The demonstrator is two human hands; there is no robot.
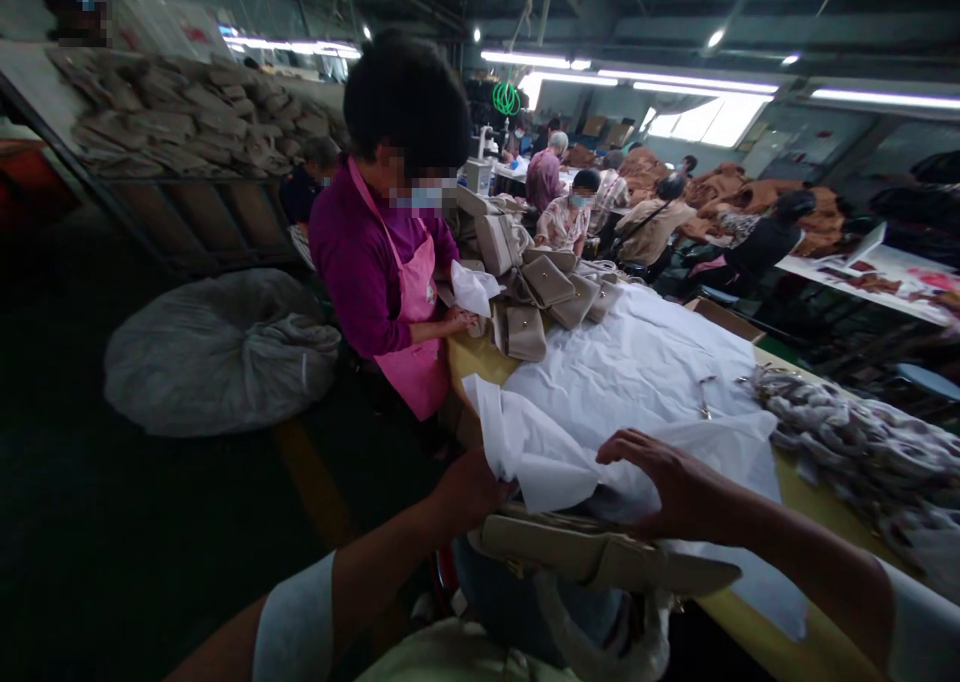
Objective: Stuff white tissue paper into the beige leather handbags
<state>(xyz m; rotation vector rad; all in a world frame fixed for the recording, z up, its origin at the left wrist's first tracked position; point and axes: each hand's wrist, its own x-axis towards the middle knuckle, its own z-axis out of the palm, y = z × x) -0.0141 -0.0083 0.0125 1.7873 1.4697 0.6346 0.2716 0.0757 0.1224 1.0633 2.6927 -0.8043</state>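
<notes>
A beige handbag (600, 552) is held up in front of my body, its opening toward the table and its wrapped handle (570, 627) hanging below. Crumpled white tissue paper (555, 452) stands out of the opening. My left hand (474, 490) is closed at the bag's left end, pinching the paper beside the rim; its fingertips are partly hidden. On the other side, my right hand (671, 487) arches over the paper, fingers curved and apart from the thumb, which is close to the bag's edge.
White sheets (637, 352) cover part of the yellow table (806, 507). Several beige bags (551, 282) are piled at its far end, wrapped straps (862, 442) at right. A co-worker in a pink apron (416, 327) handles paper at left. A large sack (217, 352) sits on the floor.
</notes>
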